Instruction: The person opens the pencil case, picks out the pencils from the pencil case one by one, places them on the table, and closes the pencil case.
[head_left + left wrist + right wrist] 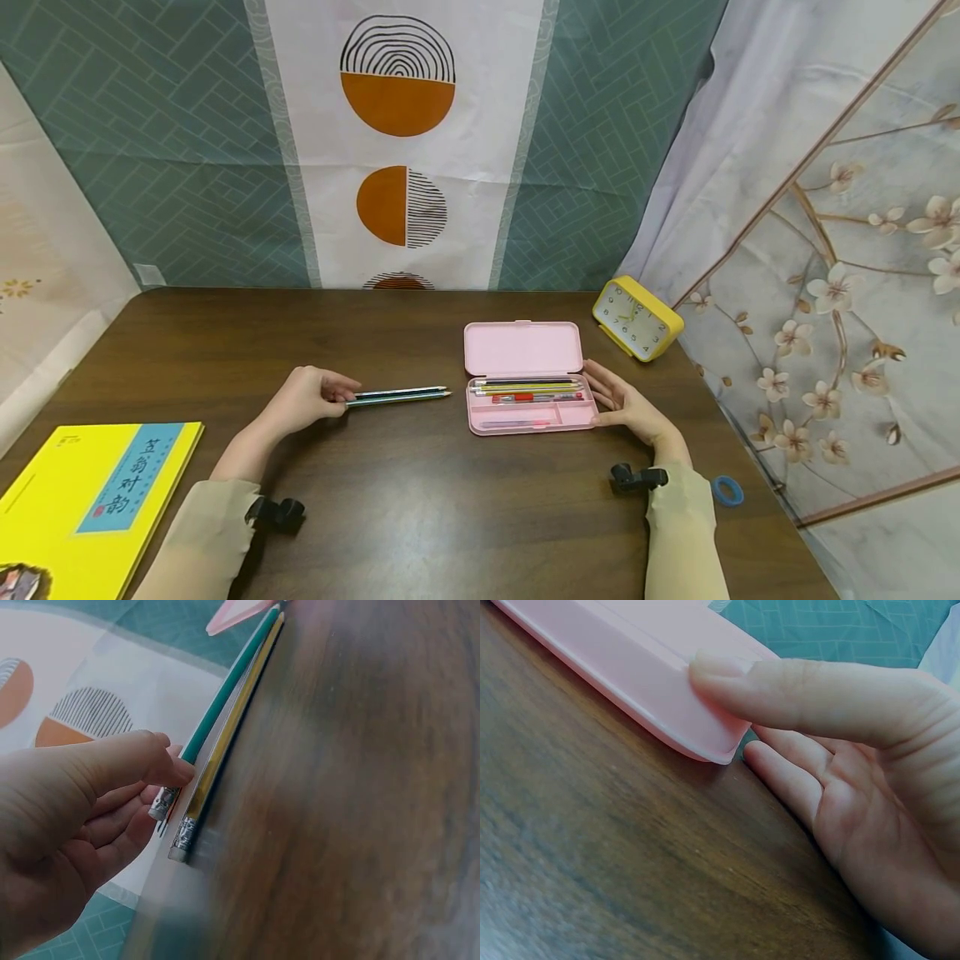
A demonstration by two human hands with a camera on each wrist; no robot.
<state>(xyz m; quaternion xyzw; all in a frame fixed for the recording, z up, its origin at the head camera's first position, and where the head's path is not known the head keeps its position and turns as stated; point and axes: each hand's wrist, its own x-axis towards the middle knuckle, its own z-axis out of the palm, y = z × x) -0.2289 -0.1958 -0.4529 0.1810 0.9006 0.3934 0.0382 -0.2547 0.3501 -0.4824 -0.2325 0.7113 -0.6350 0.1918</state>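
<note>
My left hand (303,398) pinches a green pencil (225,694) near its eraser end, thumb on the near side and fingers behind. A yellow pencil (225,750) lies close alongside it, its silver ferrule just below my fingertips; both point toward the pink pencil case. That pencil case (522,347) lies unfolded on the table, with several pencils (525,388) and a red pen (522,397) in its tray. At its right end my right hand (630,408) holds the case, thumb along the near wall (630,675) and the other fingers round the far side, partly hidden.
A yellow alarm clock (637,318) stands behind my right hand. A yellow book (45,483) lies at the left edge of the brown table (420,508). Beside my right sleeve is a blue ring (727,491). Patterned cloth hangs behind and at the sides.
</note>
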